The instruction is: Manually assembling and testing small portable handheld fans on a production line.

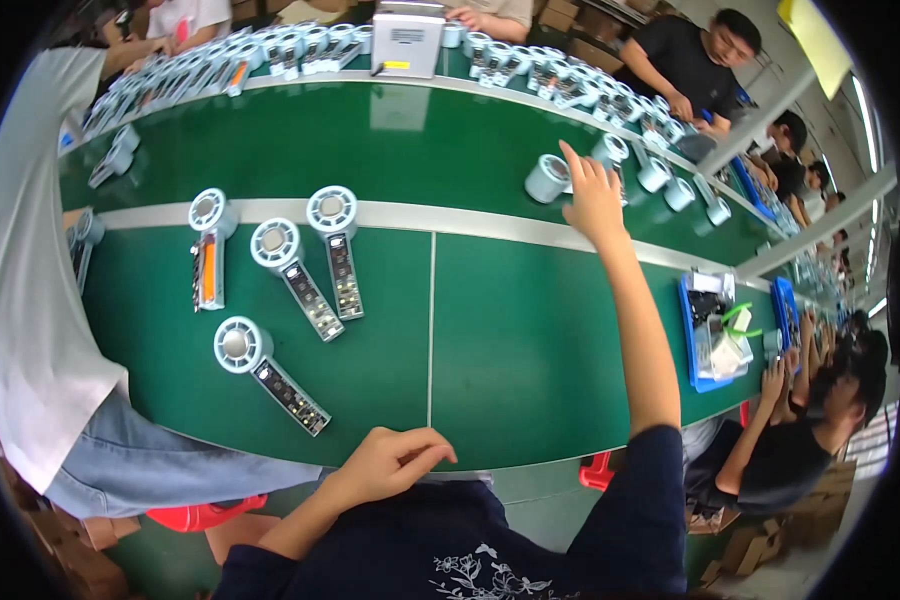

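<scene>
My right hand [595,200] reaches over the green conveyor belt [400,140], fingers stretched out and apart. It is right beside light-blue handheld fan bodies: one round head [547,179] to its left and another fan body [611,152] just behind it, partly hidden by the fingers. Whether it touches either I cannot tell. My left hand [390,464] hovers at the near table edge, loosely bent, with nothing visible in it. On the green table to its left lie fan bodies with exposed circuit boards in their handles: a nearest one [272,375], a middle one [297,280] and another [336,250].
A fan body with an orange strip [209,250] lies farther left. Rows of fan bodies [560,80] line the belt's far side, beside a white box [407,40]. A blue tray [705,335] of parts stands at right. People sit close on both sides; metal posts [820,220] rise at right.
</scene>
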`<state>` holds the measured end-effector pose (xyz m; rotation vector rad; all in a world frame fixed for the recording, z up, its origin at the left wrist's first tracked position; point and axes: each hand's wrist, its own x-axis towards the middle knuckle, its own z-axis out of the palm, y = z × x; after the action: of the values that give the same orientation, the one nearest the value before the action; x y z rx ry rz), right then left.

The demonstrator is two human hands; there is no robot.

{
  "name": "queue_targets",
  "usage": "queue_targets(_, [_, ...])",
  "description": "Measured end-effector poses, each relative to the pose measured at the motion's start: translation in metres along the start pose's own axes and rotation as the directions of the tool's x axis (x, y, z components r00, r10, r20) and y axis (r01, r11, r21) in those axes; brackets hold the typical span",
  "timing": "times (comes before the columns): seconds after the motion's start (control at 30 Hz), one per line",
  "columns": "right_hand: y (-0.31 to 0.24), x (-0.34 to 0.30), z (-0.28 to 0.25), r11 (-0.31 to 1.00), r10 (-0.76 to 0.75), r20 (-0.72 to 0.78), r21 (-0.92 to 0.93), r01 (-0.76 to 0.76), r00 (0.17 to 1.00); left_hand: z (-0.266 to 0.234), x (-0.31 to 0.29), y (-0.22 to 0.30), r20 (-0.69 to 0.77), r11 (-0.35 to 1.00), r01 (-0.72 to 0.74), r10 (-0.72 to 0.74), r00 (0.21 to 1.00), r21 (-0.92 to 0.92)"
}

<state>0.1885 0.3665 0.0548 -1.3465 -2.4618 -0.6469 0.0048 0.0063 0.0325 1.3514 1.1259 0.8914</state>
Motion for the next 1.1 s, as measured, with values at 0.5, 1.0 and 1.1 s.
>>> queue_targets(0.5, [-0.093, -0.085, -0.087, 0.363, -0.214, 0.469, 0.853, -0.376, 0.857, 0.008, 0.047, -0.007, -0.415, 0.848, -0.157, -0.081, 0.906, -0.507])
queue_targets(1.0, [-0.01, -0.036, -0.039, 0.229, 0.159, 0.367, 0.889, -0.396, 0.917, 0.002, 0.025, -0.018, -0.087, 0.407, -0.071, -0.022, 0.996, -0.911])
queue_targets(1.1, [0.067, 0.0, 0.063, 0.668, 0.638, 0.084, 0.433, -0.605, 0.765, 0.005, 0.027, -0.004, -0.092, 0.467, 0.01, -0.195, 0.976, -0.884])
